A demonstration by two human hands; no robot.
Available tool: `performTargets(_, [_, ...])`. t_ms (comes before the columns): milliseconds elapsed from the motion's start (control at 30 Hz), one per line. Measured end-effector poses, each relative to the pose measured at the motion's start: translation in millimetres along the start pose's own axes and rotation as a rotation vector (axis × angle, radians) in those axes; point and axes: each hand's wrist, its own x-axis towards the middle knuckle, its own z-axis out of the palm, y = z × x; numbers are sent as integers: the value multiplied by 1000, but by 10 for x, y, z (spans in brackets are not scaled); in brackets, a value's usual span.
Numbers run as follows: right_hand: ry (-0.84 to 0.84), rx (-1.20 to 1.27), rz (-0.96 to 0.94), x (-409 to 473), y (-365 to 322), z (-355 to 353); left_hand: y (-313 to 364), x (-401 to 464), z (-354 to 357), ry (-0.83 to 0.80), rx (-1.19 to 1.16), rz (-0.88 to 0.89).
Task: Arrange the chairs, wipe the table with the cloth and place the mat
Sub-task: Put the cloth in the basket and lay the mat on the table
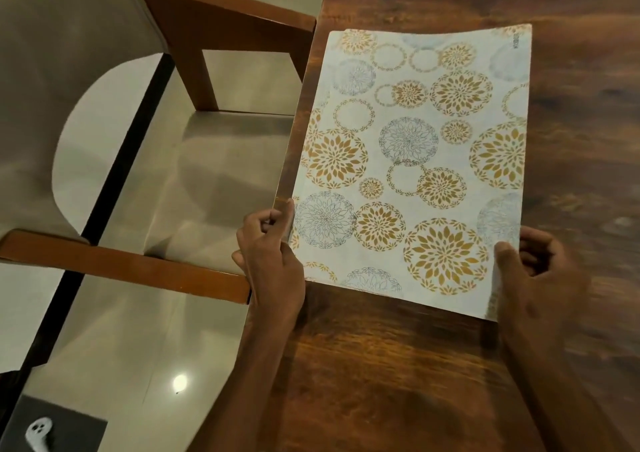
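A white mat [412, 161] printed with gold and grey flower circles lies on the dark wooden table [571, 112], close to the table's left edge. My left hand [273, 254] pinches the mat's near left edge at the table's rim. My right hand [533, 271] pinches the near right corner, thumb on top, and that corner is lifted slightly off the wood. A chair [104, 105] with a beige seat and brown wooden arms stands to the left of the table. No cloth is in view.
The chair's near arm [128, 264] reaches almost to the table's edge beside my left wrist. Its far arm [221, 12] touches the table's rim at the top. A small white object [38, 432] lies on the dark floor at the bottom left.
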Motion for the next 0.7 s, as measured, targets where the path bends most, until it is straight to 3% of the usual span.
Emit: performTargets(700, [30,-69,-31,152,-57,113,171,33,93,41,17,1])
